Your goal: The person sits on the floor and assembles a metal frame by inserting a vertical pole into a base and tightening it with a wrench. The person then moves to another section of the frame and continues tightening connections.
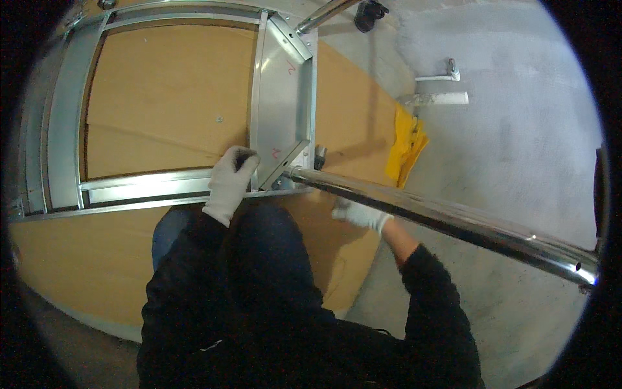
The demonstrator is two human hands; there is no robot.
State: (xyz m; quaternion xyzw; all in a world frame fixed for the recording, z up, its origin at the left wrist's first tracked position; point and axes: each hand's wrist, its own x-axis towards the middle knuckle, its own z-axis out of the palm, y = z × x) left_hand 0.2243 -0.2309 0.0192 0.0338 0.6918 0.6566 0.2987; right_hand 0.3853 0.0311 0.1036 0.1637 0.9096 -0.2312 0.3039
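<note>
White knit gloves on both hands, black fuzzy sleeves, blue trousers.

a big sheet of brown cardboard [168, 97] lies flat on the grey concrete floor [518, 149], its right edge running slantwise toward the bottom. just off that right edge, on the bare floor, a pair of yellow gloves [406, 146] lies crumpled, touching the cardboard's border. beyond them, farther right, a white pipe piece [435, 98] lies on the floor, and just above it a smaller white fitting [444, 74]. near the top edge of the floor a small black object [369, 14] sits; what it is can't be told.
</note>
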